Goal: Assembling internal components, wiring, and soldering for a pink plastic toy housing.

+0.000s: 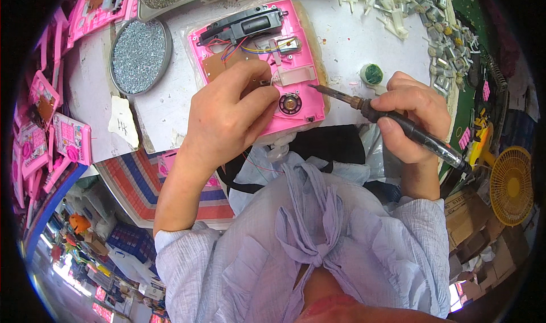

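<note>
A pink plastic toy housing (311,50) lies open on the white table in front of me. In it sit a dark grey mechanism (250,26), a brown circuit board (215,67), coloured wires (233,51), a small motor (288,44) and a round speaker (290,103). My left hand (233,104) bends over the board's lower part, fingertips pinched together; what they hold is hidden. My right hand (412,110) grips a soldering iron (398,124) by its black handle. The iron's tip points left, at the housing's right side near the pale rectangular piece (294,76).
A round tray of small screws (140,56) stands to the left, beside a torn paper scrap (123,121). A small green-topped pot (371,74) sits right of the housing. White plastic parts (392,10) and metal pieces (442,56) lie at the far right. Pink housings (71,138) are piled at left.
</note>
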`<state>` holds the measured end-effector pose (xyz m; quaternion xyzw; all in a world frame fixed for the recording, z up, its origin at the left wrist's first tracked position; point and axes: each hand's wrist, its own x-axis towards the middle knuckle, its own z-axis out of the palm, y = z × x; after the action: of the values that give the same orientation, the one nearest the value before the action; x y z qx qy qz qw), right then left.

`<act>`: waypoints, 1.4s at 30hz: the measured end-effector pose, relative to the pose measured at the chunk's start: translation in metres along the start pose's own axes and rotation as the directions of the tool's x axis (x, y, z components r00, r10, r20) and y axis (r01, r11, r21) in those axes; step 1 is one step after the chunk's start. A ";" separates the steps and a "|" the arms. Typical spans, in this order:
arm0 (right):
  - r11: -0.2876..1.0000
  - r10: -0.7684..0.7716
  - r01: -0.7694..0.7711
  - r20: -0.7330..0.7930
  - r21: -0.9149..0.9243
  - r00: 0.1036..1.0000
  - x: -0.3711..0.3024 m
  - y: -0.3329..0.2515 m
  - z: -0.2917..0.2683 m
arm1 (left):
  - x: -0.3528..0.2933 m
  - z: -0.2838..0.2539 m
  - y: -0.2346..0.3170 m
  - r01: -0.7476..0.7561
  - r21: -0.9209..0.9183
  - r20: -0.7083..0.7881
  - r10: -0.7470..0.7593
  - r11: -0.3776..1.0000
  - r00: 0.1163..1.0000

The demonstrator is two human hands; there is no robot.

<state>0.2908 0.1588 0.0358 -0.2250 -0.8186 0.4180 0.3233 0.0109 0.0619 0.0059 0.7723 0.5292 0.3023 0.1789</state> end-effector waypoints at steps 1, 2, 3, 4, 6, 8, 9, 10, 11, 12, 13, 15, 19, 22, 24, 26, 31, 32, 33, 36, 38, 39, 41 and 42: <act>1.000 -0.006 0.006 -0.003 0.007 1.000 0.000 0.000 0.001 | 0.001 0.001 0.000 0.004 0.001 -0.002 -0.004 1.000 1.000; 1.000 -0.012 0.013 -0.007 0.013 1.000 0.000 0.001 0.002 | 0.002 0.002 0.000 0.008 0.001 -0.004 -0.008 1.000 1.000; 1.000 -0.016 0.016 -0.010 0.018 1.000 0.000 0.000 0.002 | 0.003 0.003 0.001 0.012 -0.001 -0.006 -0.012 1.000 1.000; 1.000 -0.020 0.020 -0.008 0.016 1.000 0.001 0.000 0.002 | 0.005 0.003 0.001 0.009 0.004 -0.006 -0.009 1.000 1.000; 1.000 -0.027 0.027 -0.006 0.013 1.000 0.001 0.000 0.001 | 0.006 0.003 0.002 0.006 0.014 -0.006 -0.006 1.000 1.000; 1.000 -0.011 0.011 -0.007 0.008 1.000 -0.001 -0.001 -0.002 | 0.005 0.005 0.002 0.000 0.003 -0.012 0.000 1.000 1.000; 1.000 -0.003 0.003 -0.008 0.005 1.000 -0.002 0.000 -0.002 | 0.005 0.006 0.001 -0.003 -0.003 -0.014 0.003 1.000 1.000; 1.000 -0.002 0.002 -0.016 0.008 1.000 -0.002 0.000 -0.002 | 0.006 0.005 0.004 -0.023 -0.015 0.006 0.023 1.000 1.000; 1.000 -0.001 0.001 -0.024 0.011 1.000 -0.003 0.000 -0.002 | 0.007 0.003 0.008 -0.044 -0.028 0.027 0.044 0.999 0.999; 1.000 0.000 0.001 -0.032 0.015 0.999 -0.003 0.001 -0.002 | 0.008 0.001 0.010 -0.063 -0.040 0.047 0.065 0.997 0.997; 1.000 -0.003 0.004 -0.035 0.014 0.999 -0.003 0.001 -0.003 | 0.008 0.002 0.010 -0.079 -0.005 0.061 0.079 0.997 0.995; 1.000 -0.009 0.010 -0.041 0.010 0.999 -0.003 0.001 -0.003 | 0.005 0.003 0.008 -0.114 0.064 0.089 0.108 0.991 0.990; 1.000 -0.018 0.020 -0.081 0.021 0.997 -0.006 0.002 -0.005 | -0.002 0.013 0.014 -0.042 0.085 -0.008 0.043 0.996 0.999; 1.000 -0.011 0.014 -0.109 0.026 0.994 -0.008 0.003 -0.006 | -0.006 0.020 0.027 0.069 0.143 -0.076 -0.059 0.987 0.995; 1.000 -0.003 0.004 -0.120 0.011 0.993 -0.011 0.004 -0.009 | -0.009 0.024 0.035 0.138 0.175 -0.116 -0.119 0.975 0.986; 1.000 0.007 -0.006 -0.132 0.011 0.991 -0.014 0.004 -0.012 | -0.013 0.026 0.036 0.174 0.178 -0.164 -0.145 0.969 0.976; 0.997 0.081 -0.077 -0.229 0.027 0.970 -0.033 0.002 -0.035 | -0.029 0.024 0.038 0.292 0.020 -0.330 -0.269 0.956 0.905; 0.994 0.109 -0.105 -0.260 0.030 0.959 -0.040 0.000 -0.042 | -0.027 0.022 0.034 0.266 0.033 -0.310 -0.244 0.963 0.919; 0.990 0.121 -0.136 -0.338 -0.021 0.933 -0.051 0.005 -0.049 | -0.025 0.018 0.033 0.253 0.058 -0.300 -0.225 0.966 0.927; 0.974 0.219 -0.218 -0.482 0.060 0.848 -0.086 0.011 -0.081 | -0.017 0.010 0.023 0.171 0.091 -0.211 -0.149 0.981 0.966; 0.985 0.174 -0.155 -0.551 0.081 0.816 -0.101 0.015 -0.103 | -0.013 0.007 0.019 0.130 0.067 -0.176 -0.117 0.989 0.978; 0.978 0.208 -0.154 -0.556 0.142 0.805 -0.111 0.016 -0.115 | -0.012 0.006 0.017 0.124 0.037 -0.177 -0.115 0.992 0.977; 0.961 0.265 -0.170 -0.542 0.219 0.798 -0.132 0.011 -0.137 | -0.008 0.004 0.011 0.092 0.019 -0.175 -0.088 0.996 0.981; 0.954 0.286 -0.184 -0.530 0.239 0.798 -0.145 0.007 -0.145 | -0.006 0.004 0.007 0.065 0.038 -0.167 -0.058 0.997 0.984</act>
<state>0.4952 0.1480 0.0446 -0.4081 -0.6136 0.4410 0.5123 0.0172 0.0543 0.0053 0.7315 0.5723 0.3484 0.1268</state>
